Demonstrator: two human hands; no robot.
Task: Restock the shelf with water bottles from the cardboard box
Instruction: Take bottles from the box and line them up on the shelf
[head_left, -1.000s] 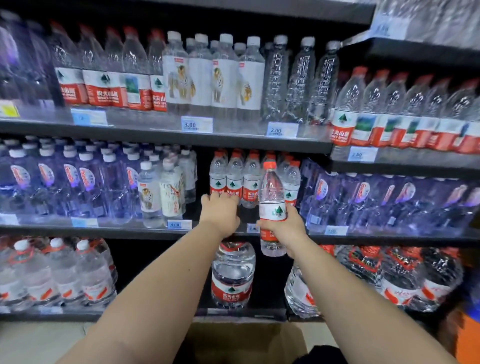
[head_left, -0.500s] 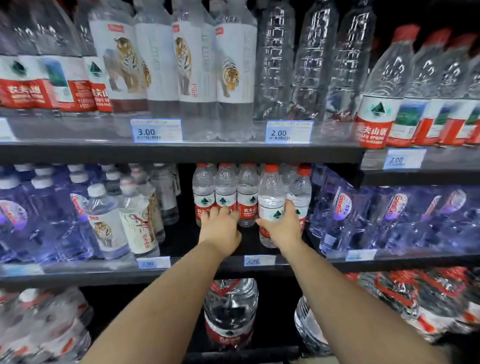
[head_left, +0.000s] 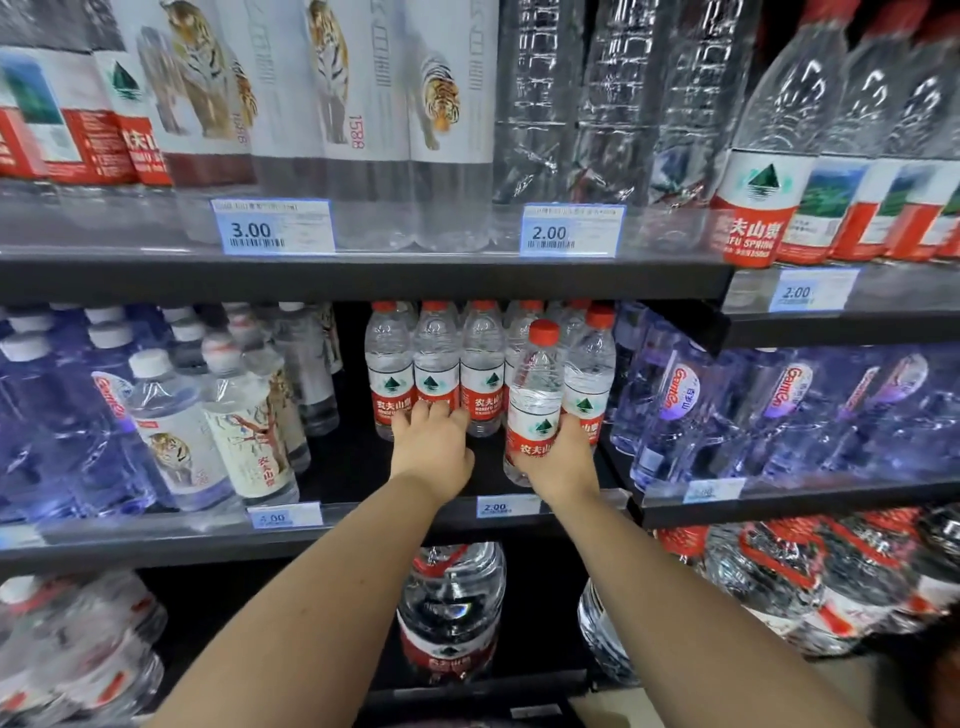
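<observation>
- Two bare forearms come up from the bottom edge, with large clear water jugs with red labels (head_left: 452, 613) on the lowest shelf between them.
- At the dark grey middle shelf (head_left: 363, 525), the left hand (head_left: 431, 452) lies flat. Its fingers reach forward, tips against the lower labels of the stocked bottles, and its thumb is free at the side, curled round nothing.
- The right hand (head_left: 558, 462) wraps its fingers round the label of a small clear plastic water bottle with a red cap (head_left: 535, 384). It is held nearly upright near the shelf's front, just behind a white price tag reading 2.00 (head_left: 501, 506). Whether its base rests on the deck cannot be told.
- Directly behind stands a tight row of matching red-capped bottles (head_left: 483, 374), one of them just beside the held bottle on its right.
- Left of the bay, across a strip of bare deck, stand white-capped bottles with tiger labels (head_left: 249, 441), then blue-tinted bottles (head_left: 52, 415).
- Crowding in close on the right are more blue-tinted bottles with oval logos (head_left: 727, 410).
- Overhead, the upper shelf edge (head_left: 363, 275) sits low over the red caps and carries tall tiger-label bottles (head_left: 332, 104).
</observation>
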